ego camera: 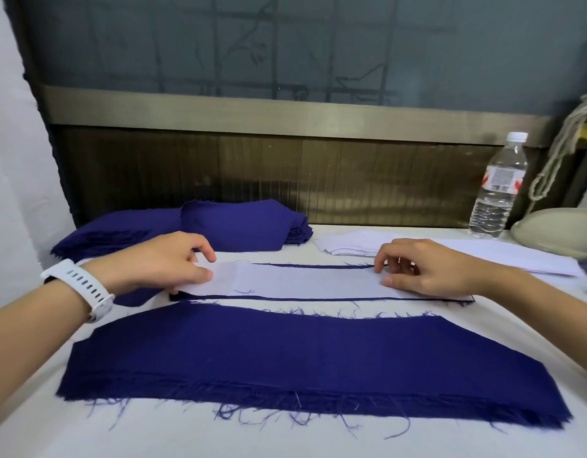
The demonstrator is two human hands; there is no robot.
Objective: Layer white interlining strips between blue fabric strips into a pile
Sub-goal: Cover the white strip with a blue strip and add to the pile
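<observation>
A white interlining strip (302,282) lies flat on a narrow blue fabric strip (318,299), whose dark edges show along both long sides. My left hand (160,262) holds the white strip's left end, thumb on top and fingers curled past its far edge. At the right end, my right hand (427,269) pinches the strip with its thumb pressed down and its index fingertip at the far edge. A wide blue fabric piece (285,358) with frayed edges lies nearest me. Behind are a stack of blue pieces (239,226) and a stack of white interlining (348,244).
A plastic water bottle (497,190) stands at the back right beside a beige rounded object (556,229) and a hanging cord. More long white strips (516,256) lie at the right. A wood-panelled wall runs along the table's back. A white watch (84,285) is on my left wrist.
</observation>
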